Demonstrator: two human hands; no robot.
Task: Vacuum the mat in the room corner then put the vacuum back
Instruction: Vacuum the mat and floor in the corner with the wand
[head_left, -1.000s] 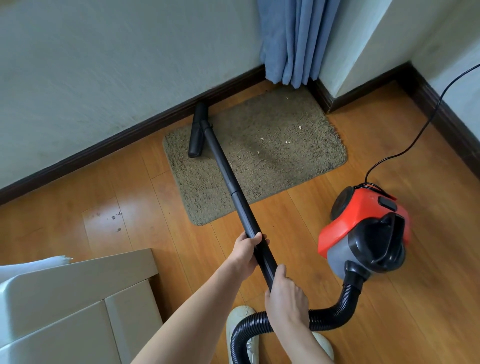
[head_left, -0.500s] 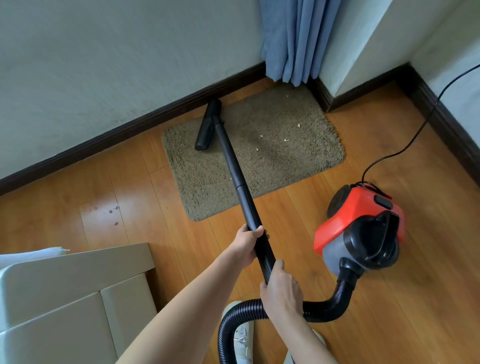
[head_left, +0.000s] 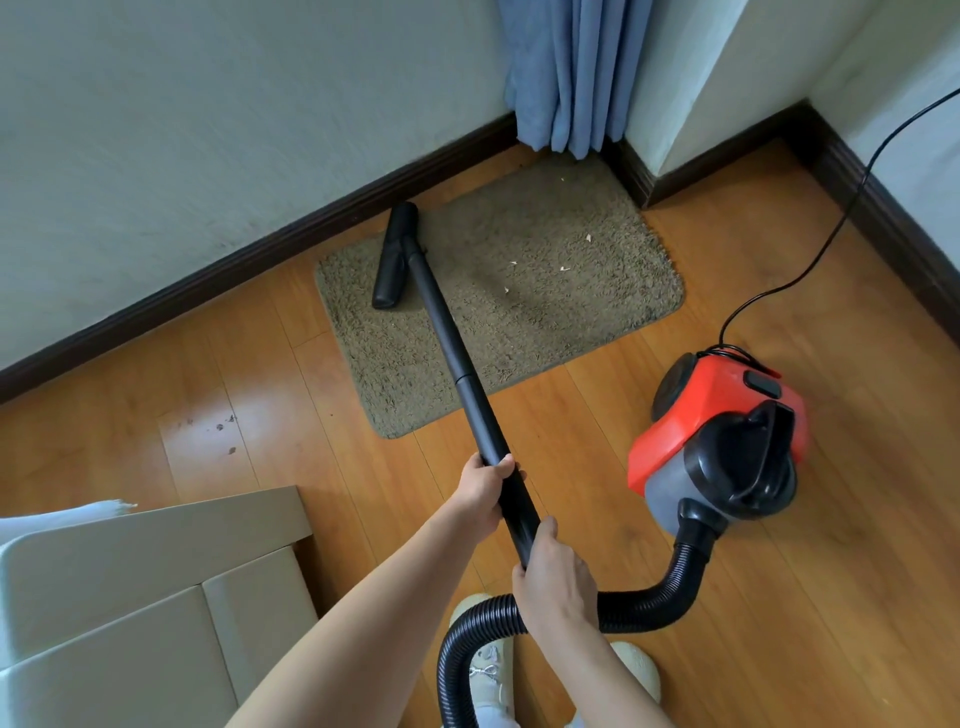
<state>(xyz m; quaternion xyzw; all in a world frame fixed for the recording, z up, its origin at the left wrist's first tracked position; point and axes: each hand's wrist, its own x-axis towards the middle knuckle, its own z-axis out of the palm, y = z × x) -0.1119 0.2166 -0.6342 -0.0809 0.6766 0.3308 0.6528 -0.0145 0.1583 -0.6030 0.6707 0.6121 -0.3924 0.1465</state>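
Both hands (head_left: 483, 491) on wand (head_left: 470, 395), nozzle (head_left: 395, 258) seemingly on mat (head_left: 545, 312).

both arms reach forward, left hand (head_left: 485, 491) ahead of right hand (head_left: 553, 577), fingers curled tight.

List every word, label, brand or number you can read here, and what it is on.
None can be read.
Vacuum: red body and black handle show no legible brand or label.
Cardboard box: plain, no print visible.
Mat, curtain, wall: no writing.
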